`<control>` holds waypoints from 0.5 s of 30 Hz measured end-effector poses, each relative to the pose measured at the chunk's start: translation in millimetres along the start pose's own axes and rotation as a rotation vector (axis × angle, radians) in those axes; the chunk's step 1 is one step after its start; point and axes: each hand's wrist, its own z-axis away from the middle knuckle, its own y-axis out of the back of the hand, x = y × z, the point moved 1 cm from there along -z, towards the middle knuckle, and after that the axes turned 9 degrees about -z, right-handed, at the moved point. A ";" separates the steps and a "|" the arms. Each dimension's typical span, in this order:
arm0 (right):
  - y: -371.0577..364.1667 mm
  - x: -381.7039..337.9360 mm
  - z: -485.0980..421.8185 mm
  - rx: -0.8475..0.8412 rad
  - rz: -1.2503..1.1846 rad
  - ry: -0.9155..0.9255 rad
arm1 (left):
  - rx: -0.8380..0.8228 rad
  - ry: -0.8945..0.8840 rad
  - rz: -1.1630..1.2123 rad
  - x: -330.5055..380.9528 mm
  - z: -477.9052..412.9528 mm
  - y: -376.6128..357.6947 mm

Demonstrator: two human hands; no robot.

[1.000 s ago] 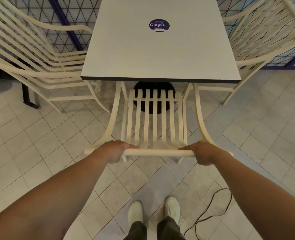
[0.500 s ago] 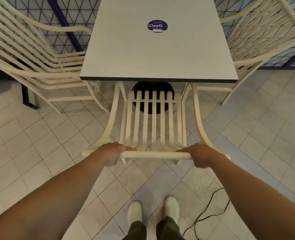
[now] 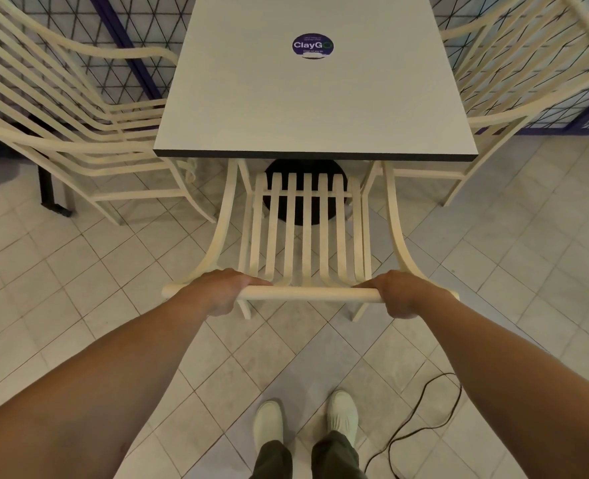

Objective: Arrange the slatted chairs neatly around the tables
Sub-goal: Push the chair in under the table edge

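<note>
Two hands, left hand (image 3: 222, 292) and right hand (image 3: 401, 293), fingers wrapped tight around the top rail (image 3: 308, 294) of the near slatted chair (image 3: 306, 233), seat tucked under the one table (image 3: 315, 95). Three chairs total: left chair (image 3: 71, 133) and right chair (image 3: 514, 81) flank the table.

Bare forearms without sleeves, dark olive trousers (image 3: 306, 458), pale off-white slip-on shoes (image 3: 343, 417)

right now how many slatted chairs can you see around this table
3. One slatted chair at the table's near edge, top rail gripped by left hand and right hand; one at left; one at right. The far side is out of view.
</note>
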 end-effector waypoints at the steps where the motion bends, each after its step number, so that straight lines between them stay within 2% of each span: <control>1: 1.8 0.5 -1.4 0.002 0.004 0.002 | 0.004 -0.001 0.000 0.1 -0.8 1.5; 15: 7.5 -8.2 11.2 0.063 -0.077 -0.007 | 0.068 0.048 0.018 2.6 12.5 -1.7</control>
